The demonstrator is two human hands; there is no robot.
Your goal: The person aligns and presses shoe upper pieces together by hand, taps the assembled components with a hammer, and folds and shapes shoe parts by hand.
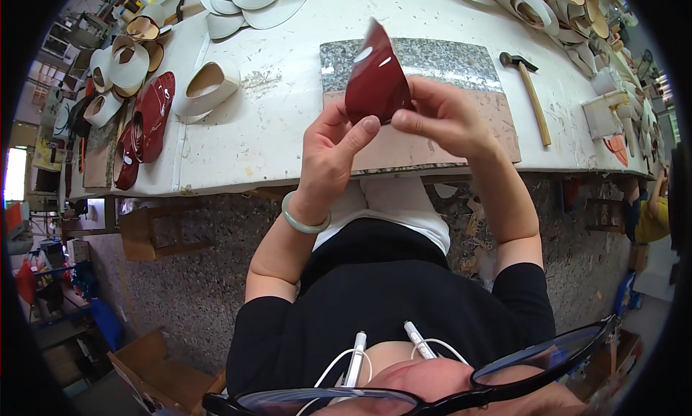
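A glossy dark red shoe upper [378, 81] is held up above the bench, its pointed end upward. My left hand [333, 143] pinches its lower left edge, thumb in front and fingers bent behind. On the other side my right hand [448, 119] grips the lower right edge between thumb and fingers. Beneath the piece lies a speckled stone slab [447, 59] with a tan sheet [490, 120] over its near part. A hammer [530, 91] with a wooden handle rests to the right of the slab.
At left are more red uppers [153, 120] and a white upper [209, 88], beside a pile of white uppers [130, 59]. Grey-white cut pieces [263, 1] stack at the back. More white uppers [533, 9] crowd the far right. Below stands a wooden stool [155, 232]; another person [652, 218] is at far right.
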